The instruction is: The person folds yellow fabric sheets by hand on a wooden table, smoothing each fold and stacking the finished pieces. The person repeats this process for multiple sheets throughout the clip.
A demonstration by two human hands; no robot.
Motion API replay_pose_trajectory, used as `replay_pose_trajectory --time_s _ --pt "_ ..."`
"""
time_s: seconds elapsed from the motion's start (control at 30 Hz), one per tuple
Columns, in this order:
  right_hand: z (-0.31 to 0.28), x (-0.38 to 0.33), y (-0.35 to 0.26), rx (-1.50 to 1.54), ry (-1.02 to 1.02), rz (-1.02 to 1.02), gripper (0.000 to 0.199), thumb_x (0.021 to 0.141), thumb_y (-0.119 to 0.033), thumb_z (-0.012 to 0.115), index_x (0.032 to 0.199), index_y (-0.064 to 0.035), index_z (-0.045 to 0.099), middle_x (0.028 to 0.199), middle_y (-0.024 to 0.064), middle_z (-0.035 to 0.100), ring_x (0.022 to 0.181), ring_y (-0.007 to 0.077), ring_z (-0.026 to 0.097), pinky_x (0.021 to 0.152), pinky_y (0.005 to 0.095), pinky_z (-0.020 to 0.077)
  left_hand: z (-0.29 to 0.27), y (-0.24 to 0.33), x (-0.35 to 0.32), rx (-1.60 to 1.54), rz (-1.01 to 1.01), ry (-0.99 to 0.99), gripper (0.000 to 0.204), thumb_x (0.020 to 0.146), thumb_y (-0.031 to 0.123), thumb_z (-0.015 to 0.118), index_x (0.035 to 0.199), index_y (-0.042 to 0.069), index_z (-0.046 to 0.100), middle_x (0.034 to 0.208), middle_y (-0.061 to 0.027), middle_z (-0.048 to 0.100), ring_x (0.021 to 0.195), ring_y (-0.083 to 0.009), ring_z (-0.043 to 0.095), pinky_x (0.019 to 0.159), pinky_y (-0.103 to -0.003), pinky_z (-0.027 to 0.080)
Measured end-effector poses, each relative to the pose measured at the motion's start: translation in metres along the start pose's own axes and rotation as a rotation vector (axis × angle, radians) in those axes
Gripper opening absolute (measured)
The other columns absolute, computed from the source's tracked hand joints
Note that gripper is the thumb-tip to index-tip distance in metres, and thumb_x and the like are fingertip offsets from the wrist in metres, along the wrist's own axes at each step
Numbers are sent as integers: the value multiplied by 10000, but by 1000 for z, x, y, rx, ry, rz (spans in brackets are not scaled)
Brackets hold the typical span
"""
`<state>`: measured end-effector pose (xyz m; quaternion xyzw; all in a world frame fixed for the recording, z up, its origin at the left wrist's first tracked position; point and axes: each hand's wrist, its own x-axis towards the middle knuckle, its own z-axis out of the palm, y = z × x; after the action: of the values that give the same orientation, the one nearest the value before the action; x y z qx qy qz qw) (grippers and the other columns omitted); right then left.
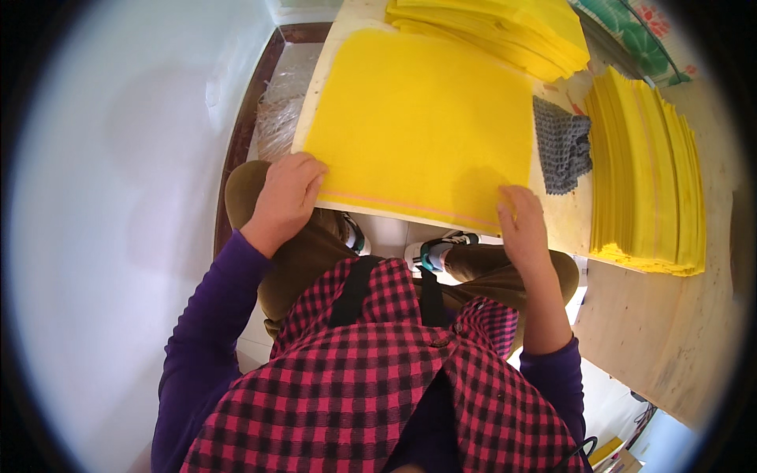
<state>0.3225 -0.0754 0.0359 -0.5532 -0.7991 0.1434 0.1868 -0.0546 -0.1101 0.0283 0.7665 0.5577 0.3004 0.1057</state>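
A yellow cloth [426, 118] lies flat and smooth over the wooden table in front of me, a thin pinkish line running along its near edge. At its near left corner my left hand [290, 189] is closed on the cloth, fingers curled over the edge. My right hand [522, 225] grips the near right corner between thumb and fingers; part of that grip is hidden. Just right of the cloth is a crumpled grey textured rag [562, 146].
A stack of folded yellow cloths [505, 31] sits at the far side, overlapping the flat one's back edge. Another yellow stack [646, 173] stands at the right on the wooden table [631, 315]. Clear plastic wrapping [280, 118] lies left of the table, beside a white wall [134, 197].
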Motion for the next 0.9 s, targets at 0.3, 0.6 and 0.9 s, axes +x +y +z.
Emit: replay_pose_trajectory --time_s 0.3,0.6,0.9 --pt "-2 10 3 -8 15 16 270 861 -86 559 1117 -2 573 1162 198 549 1132 369 487 983 421 383 0 -7 6 37 -3 2 107 833 71 548 924 32 589 950 -136 576 939 -345 535 815 -432 405" --pt "0 9 1 -39 17 33 288 848 -98 571 1119 -2 580 1159 202 557 1119 373 497 982 425 389 2 1 6 48 -23 -21 121 829 77 547 929 33 600 947 -126 583 954 -334 539 820 -420 405" --pt "0 0 -4 23 88 15 286 847 -92 571 1110 18 580 1144 208 571 1091 381 510 959 425 408 4 1 0 43 -35 2 155 823 73 555 965 39 607 990 -128 581 984 -324 535 852 -416 395"
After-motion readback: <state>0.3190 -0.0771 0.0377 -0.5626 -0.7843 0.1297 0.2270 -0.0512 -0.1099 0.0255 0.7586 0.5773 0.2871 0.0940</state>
